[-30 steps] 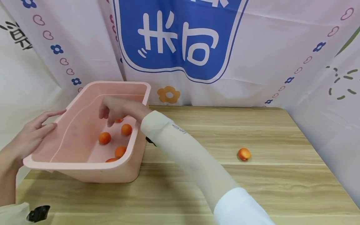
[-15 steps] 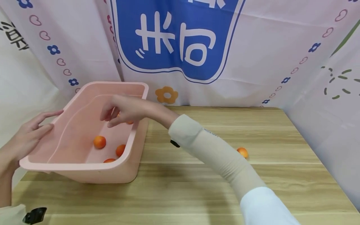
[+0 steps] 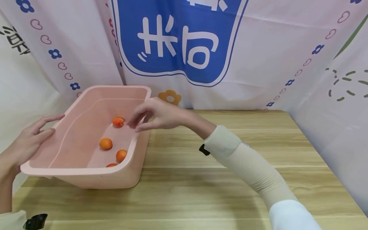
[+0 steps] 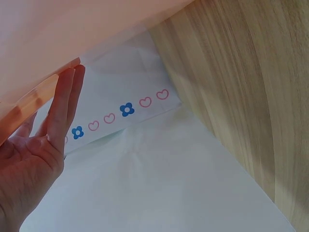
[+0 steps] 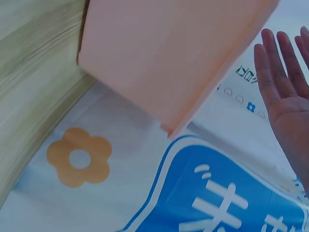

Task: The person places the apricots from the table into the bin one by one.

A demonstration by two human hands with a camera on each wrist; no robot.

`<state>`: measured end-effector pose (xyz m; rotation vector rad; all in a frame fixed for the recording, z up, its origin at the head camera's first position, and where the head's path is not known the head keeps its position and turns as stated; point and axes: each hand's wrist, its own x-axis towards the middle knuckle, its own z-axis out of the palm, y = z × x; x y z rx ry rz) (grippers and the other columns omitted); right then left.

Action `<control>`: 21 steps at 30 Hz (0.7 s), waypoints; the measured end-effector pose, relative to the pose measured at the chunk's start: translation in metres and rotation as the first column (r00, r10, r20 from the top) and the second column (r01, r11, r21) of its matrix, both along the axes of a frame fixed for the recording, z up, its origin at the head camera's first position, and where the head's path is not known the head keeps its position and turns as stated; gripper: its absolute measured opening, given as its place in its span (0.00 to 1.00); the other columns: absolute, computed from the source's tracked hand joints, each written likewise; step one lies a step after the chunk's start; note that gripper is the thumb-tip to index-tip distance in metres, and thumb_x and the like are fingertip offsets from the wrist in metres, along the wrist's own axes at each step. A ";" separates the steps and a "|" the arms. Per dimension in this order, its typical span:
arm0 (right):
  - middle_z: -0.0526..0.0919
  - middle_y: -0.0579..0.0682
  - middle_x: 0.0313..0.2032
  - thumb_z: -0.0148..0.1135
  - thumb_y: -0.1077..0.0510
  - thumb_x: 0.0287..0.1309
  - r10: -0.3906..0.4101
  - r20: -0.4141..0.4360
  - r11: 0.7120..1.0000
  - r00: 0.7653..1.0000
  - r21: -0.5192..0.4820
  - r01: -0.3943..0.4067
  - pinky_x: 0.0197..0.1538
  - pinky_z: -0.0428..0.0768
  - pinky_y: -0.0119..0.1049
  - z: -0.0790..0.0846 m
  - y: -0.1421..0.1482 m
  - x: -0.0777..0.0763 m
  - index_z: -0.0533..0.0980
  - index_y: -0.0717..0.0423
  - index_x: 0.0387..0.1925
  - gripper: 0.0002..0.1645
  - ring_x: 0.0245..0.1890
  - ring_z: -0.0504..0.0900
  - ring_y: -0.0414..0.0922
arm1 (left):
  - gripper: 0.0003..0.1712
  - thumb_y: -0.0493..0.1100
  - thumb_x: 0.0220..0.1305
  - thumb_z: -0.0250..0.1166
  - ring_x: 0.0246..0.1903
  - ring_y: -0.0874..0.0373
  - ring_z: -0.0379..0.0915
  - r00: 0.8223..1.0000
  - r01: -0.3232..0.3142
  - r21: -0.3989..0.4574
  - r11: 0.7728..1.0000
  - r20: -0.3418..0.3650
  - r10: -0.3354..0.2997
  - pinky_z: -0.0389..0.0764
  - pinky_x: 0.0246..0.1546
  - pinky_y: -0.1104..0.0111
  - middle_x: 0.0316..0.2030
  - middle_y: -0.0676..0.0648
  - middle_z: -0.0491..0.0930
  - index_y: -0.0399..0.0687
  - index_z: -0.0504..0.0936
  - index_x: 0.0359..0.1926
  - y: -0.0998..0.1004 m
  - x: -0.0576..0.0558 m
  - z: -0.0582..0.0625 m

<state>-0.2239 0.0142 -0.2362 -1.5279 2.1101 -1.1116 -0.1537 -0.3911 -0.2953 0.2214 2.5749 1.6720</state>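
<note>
My left hand (image 3: pixel 28 142) grips the left rim of a pink plastic bin (image 3: pixel 77 171), thumb on the rim. In the left wrist view the fingers of the left hand (image 4: pixel 36 159) lie straight along the rim's outer side. Several small orange fruits lie on the bin's floor, among them one fruit (image 3: pixel 118 122) at the back, one (image 3: pixel 105 143) in the middle and one (image 3: pixel 121 156) nearer the front. Over the bin's right rim, my right hand (image 3: pixel 161 115) has loosely bent fingers and nothing visible between them. The right wrist view shows the right hand (image 5: pixel 287 104) with extended fingers beside the bin.
The bin stands at the left of a wooden table (image 3: pixel 184 201). Behind it hangs a white cloth (image 3: pixel 258 64) with a blue printed sign (image 3: pixel 178 60). White cloth walls stand at both sides. My right forearm crosses above the table's right half.
My right hand has moved right, from inside the bin to over its right rim. The fruit on the table has become hidden behind my right forearm. My left hand stays on the rim.
</note>
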 end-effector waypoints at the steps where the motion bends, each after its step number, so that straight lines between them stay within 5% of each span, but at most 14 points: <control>1: 0.88 0.53 0.47 0.70 0.65 0.65 0.000 -0.001 1.000 1.000 -0.008 0.000 0.53 0.85 0.32 -0.001 0.006 0.000 0.83 0.66 0.52 0.15 0.47 0.86 0.39 | 0.27 0.40 0.85 0.43 0.24 0.57 0.86 1.000 0.000 -0.001 1.000 0.000 0.000 0.85 0.19 0.64 0.40 0.70 0.83 0.84 0.71 0.64 0.000 0.000 0.000; 10: 0.89 0.54 0.46 0.70 0.65 0.65 -0.040 -0.012 0.999 0.999 0.012 0.040 0.52 0.87 0.38 -0.015 0.057 -0.002 0.83 0.66 0.52 0.15 0.46 0.87 0.41 | 0.27 0.41 0.85 0.43 0.24 0.62 0.85 0.999 -0.047 -0.089 0.995 -0.018 0.046 0.85 0.21 0.68 0.45 0.78 0.69 0.85 0.69 0.66 0.000 0.000 0.000; 21: 0.89 0.54 0.45 0.69 0.66 0.65 -0.158 0.030 0.979 0.987 0.138 0.153 0.52 0.87 0.40 -0.042 0.125 -0.013 0.83 0.66 0.52 0.14 0.46 0.88 0.46 | 0.27 0.41 0.85 0.42 0.22 0.58 0.85 0.999 -0.033 -0.047 0.998 0.003 0.033 0.85 0.19 0.65 0.44 0.79 0.74 0.86 0.71 0.62 0.003 -0.002 0.000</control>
